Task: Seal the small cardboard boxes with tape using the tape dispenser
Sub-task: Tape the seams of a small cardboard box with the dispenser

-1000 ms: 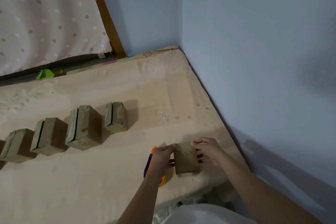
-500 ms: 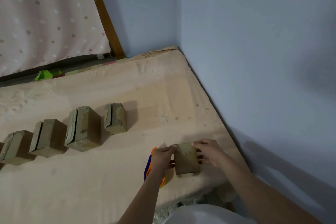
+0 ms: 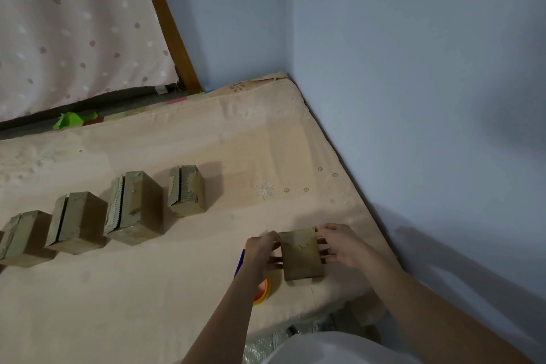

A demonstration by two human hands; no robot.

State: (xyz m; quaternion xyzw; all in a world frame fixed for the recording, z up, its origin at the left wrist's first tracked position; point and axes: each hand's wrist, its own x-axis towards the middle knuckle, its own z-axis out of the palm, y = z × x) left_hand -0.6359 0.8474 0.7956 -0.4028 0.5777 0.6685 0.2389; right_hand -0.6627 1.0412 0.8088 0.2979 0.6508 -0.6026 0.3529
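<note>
Small brown cardboard box (image 3: 302, 254) with wrinkled tape, gripped between left hand (image 3: 263, 251) and right hand (image 3: 342, 245), fingers spread against its sides, orange-blue plastic tape dispenser (image 3: 261, 292) just left.

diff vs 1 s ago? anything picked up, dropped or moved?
Almost nothing. Both hands keep the same hold: left hand and right hand still clasp the small box from either side on the mattress. The tape dispenser still lies under the left wrist, untouched. The four boxes in the row have not moved; their slight shift in frame looks like camera motion.
</note>
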